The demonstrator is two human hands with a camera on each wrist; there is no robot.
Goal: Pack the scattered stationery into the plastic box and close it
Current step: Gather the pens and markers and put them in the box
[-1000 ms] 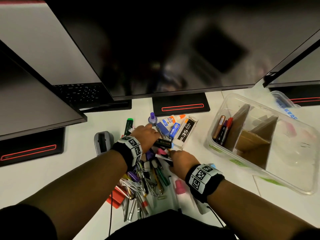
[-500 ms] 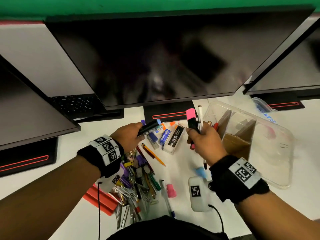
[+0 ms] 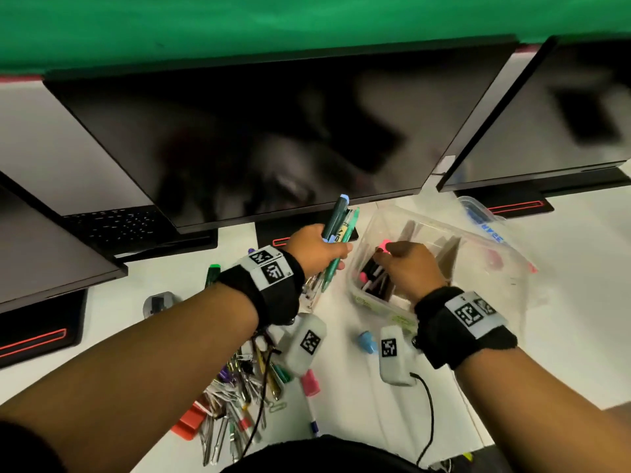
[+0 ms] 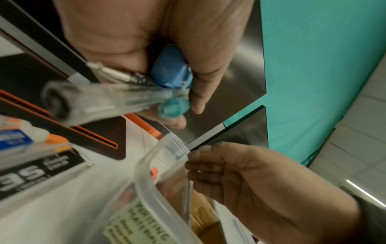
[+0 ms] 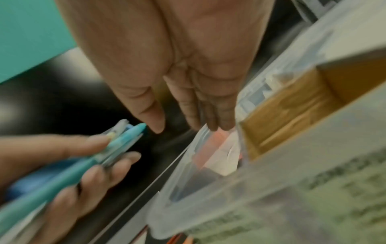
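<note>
My left hand [image 3: 336, 256] grips a bundle of pens [image 3: 338, 220], a dark marker with a pale blue cap and teal pens, held upright just left of the clear plastic box [image 3: 478, 261]. The left wrist view shows a clear pen [image 4: 94, 100] and a blue cap [image 4: 171, 69] in that grip. My right hand [image 3: 386, 254] hovers over the box's left compartment with straight fingers [image 5: 194, 115] and holds nothing. A pink highlighter [image 3: 384, 245] and other pens stand in that compartment. Cardboard dividers [image 5: 292, 102] split the box.
A pile of clips, pens and small stationery [image 3: 246, 387] lies in front of me, with a pink cap [image 3: 310, 382] and a blue cap [image 3: 367, 341] beside it. A staples box [image 4: 37, 171] and glue [image 4: 25, 132] lie left of the box. The lid [image 3: 481, 220] lies behind it. Monitors [image 3: 273, 138] overhang the desk.
My right hand carried the pink highlighter and pens into the box's left compartment and let them go. My left hand rose with its bundle of pens and moved right, toward the box.
</note>
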